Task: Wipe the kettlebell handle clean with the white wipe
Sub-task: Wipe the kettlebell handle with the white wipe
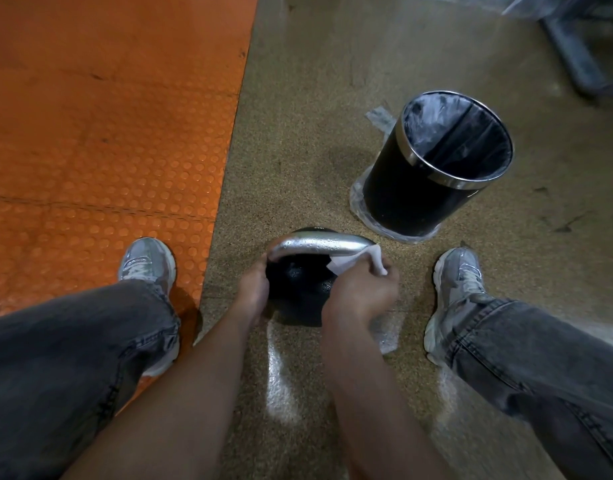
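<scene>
Down on the speckled floor (298,116), between the person's two feet, sits the black kettlebell (298,285), its silver handle (318,244) arching across the top and beaded with droplets. The right hand (362,292) is curled closed around the white wipe (358,260), pinching it against the right end of the handle, where the bar bends down toward the ball. A corner of the wipe pokes out above the knuckles, another flap hangs inside the loop of the handle. The left hand (254,289) is on the other side, cupped against the left flank of the kettlebell just under the handle's left end; its fingers wrap round out of sight, so how firmly they close I cannot tell, but the palm is pressed to the ball.

Both forearms reach in from the bottom of the view, flanked by knees in grey jeans (73,358). A grey sneaker (149,259) rests on the edge of the orange studded mat (107,116) at left, the other sneaker (459,282) on the floor at right. Beyond the kettlebell, to the right and well apart from it, stands a black bin (433,168) with a shiny metal rim and a clear plastic liner. A white painted line (279,375) runs on the floor beneath the arms.
</scene>
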The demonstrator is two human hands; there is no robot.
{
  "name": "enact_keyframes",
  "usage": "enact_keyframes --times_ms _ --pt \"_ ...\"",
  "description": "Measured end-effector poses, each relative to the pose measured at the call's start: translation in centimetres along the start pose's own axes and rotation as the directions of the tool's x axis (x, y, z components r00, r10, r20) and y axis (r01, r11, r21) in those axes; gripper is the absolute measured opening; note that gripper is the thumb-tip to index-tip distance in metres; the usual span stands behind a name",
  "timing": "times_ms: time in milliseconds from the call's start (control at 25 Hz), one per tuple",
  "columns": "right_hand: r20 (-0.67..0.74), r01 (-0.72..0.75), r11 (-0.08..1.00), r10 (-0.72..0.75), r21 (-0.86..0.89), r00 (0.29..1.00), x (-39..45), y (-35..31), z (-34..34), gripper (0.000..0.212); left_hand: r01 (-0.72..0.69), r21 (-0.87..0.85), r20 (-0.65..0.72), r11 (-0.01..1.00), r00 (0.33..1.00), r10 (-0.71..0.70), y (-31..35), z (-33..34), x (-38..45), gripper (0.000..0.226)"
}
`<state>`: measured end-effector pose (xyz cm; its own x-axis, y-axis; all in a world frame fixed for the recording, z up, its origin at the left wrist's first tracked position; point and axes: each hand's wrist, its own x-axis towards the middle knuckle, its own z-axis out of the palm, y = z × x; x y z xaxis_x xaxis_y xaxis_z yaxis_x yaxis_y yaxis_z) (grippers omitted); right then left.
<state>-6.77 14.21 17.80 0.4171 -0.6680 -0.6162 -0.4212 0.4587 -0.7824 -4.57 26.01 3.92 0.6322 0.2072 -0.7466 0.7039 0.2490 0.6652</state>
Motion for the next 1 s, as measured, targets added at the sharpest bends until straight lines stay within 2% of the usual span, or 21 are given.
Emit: enact_keyframes --times_ms 40,80,200,320,560,600,640,680,760,800,880,920,1000 --pt "-0.080 0.098 0.994 -0.101 -0.040 0.992 0.4 0.6 0.2 0.010 -0.012 -0.004 0.008 1.000 1.000 0.012 0.0 0.0 0.0 0.048" --pt "-0.096 0.172 0.982 -0.179 -0.082 0.979 0.7 1.2 0.1 0.005 -0.026 -0.013 0.008 1.000 1.000 0.026 -0.1 0.1 0.1 0.046" --pt "-0.075 0.260 0.962 -0.267 -0.088 0.961 2.0 2.7 -0.6 0.009 -0.036 -0.050 0.013 0.998 0.999 0.037 0.0 0.2 0.0 0.042" --pt "-0.024 0.418 0.906 -0.420 -0.062 0.907 2.0 3.0 -0.8 0.013 -0.034 -0.043 0.015 0.999 0.999 0.034 0.1 0.3 0.0 0.042" --pt "0.026 0.575 0.803 -0.579 -0.159 0.815 2.9 3.2 -1.4 0.019 -0.046 -0.012 0.048 0.999 0.998 0.046 -0.4 -0.2 0.5 0.044" --pt "0.027 0.532 0.830 -0.536 -0.168 0.844 2.5 3.2 -1.4 0.018 -0.050 -0.006 0.046 0.999 0.998 0.050 -0.3 -0.2 0.4 0.043" --pt "-0.012 0.426 0.893 -0.432 -0.143 0.902 2.0 3.0 -1.2 0.016 -0.057 -0.010 0.031 0.998 0.998 0.058 -0.4 0.0 0.5 0.040" --pt "-0.046 0.275 0.960 -0.277 -0.058 0.960 2.0 2.9 -1.1 0.013 -0.055 -0.015 0.023 0.998 0.998 0.055 -0.2 0.1 0.2 0.037" --pt "0.008 -0.016 0.996 0.016 0.084 1.000 2.6 2.0 -0.9 0.009 -0.060 -0.029 0.013 0.998 0.998 0.060 -0.3 0.1 0.5 0.036" --pt "0.091 -0.139 0.985 0.130 0.105 0.987 2.9 1.2 -0.8 0.011 -0.062 -0.025 0.020 0.998 0.998 0.062 -0.4 0.0 0.7 0.037" --pt "0.194 -0.328 0.896 0.279 0.301 0.940 4.0 0.5 -0.4 0.027 -0.062 -0.001 0.041 0.998 0.997 0.062 -0.4 -0.2 0.6 0.040" --pt "0.258 -0.411 0.796 0.326 0.445 0.910 4.0 0.5 -0.4 0.030 -0.065 0.012 0.042 0.998 0.997 0.065 -0.4 -0.3 0.5 0.041" --pt "0.360 -0.470 0.697 0.313 0.542 0.879 3.3 1.4 -1.2 0.029 -0.070 0.023 0.035 0.997 0.997 0.069 -0.4 -0.3 0.6 0.045"
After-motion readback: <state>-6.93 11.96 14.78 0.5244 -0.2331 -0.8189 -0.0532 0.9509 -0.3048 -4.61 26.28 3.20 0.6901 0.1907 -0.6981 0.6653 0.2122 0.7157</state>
